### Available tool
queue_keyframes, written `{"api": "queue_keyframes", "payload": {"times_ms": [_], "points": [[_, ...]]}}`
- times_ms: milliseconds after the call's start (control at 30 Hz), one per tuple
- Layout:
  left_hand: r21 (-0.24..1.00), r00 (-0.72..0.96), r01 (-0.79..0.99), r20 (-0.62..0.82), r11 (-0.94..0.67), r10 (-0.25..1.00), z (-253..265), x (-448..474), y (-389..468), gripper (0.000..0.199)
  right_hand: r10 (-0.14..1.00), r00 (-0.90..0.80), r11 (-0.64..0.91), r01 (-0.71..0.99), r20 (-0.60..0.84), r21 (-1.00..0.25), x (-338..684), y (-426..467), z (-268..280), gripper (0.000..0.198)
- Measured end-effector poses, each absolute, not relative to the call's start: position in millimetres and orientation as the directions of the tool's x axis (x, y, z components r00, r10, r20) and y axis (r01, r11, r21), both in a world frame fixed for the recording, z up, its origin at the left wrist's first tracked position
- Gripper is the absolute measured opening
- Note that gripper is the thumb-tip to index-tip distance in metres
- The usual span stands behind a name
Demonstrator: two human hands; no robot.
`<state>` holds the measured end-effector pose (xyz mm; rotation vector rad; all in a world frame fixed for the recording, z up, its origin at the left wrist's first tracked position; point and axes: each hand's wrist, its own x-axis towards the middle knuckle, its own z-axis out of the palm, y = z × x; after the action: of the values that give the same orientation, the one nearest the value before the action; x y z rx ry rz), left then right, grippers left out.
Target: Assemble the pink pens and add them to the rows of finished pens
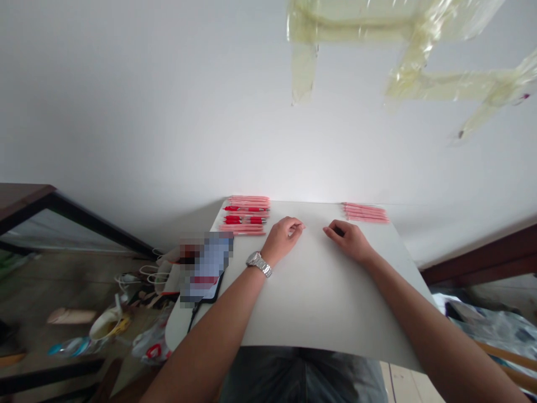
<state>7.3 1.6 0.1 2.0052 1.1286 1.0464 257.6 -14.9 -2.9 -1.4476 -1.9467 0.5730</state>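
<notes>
White table (310,302) against white wall (168,112), head view: red pens (245,220) among pink pens (243,228) far left, second pink pen row (366,212) far right; left hand (286,238) curled closed, nothing visible inside; right hand (349,239) half-curled, can't tell if gripping

So both bare forearms (218,330) angle inward over the tabletop's (310,313) near edge. Left hand (284,239) is kinda curled, thumb and finger tips close together; right hand (350,240) is loosely bunched, palm hidden. Hands don't touch, both nearer the far edge.
</notes>
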Motion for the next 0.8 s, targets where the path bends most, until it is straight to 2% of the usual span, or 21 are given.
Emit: {"api": "queue_keyframes", "payload": {"times_ms": [133, 233, 500, 633, 800], "points": [[0.673, 0.41, 0.502, 0.367, -0.543, 0.835, 6.9, 3.2, -0.5, 0.018, 0.954, -0.195, 0.3, 0.673, 0.229, -0.676, 257.0, -15.1, -2.6, 0.038], [0.563, 0.407, 0.611, 0.38, -0.557, 0.831, 14.3, -4.4, -0.6, 0.016, 0.956, -0.193, 0.293, 0.669, 0.221, -0.683, 257.4, -14.7, -2.9, 0.039], [0.319, 0.323, 0.841, 0.353, -0.438, 0.878, 39.3, -34.7, 0.0, 0.008, 0.958, -0.197, 0.287, 0.663, 0.208, -0.692, 258.4, -13.0, -4.9, 0.039], [0.283, 0.279, 0.881, 0.336, -0.379, 0.899, 41.8, -44.0, 3.2, 0.013, 0.959, -0.196, 0.284, 0.661, 0.206, -0.695, 258.0, -13.6, -3.6, 0.039], [0.27, 0.173, 0.907, 0.46, -0.323, 0.871, 36.1, -51.5, 16.5, 0.022, 0.959, -0.19, 0.284, 0.664, 0.211, -0.692, 257.7, -13.7, -2.5, 0.039]]}}
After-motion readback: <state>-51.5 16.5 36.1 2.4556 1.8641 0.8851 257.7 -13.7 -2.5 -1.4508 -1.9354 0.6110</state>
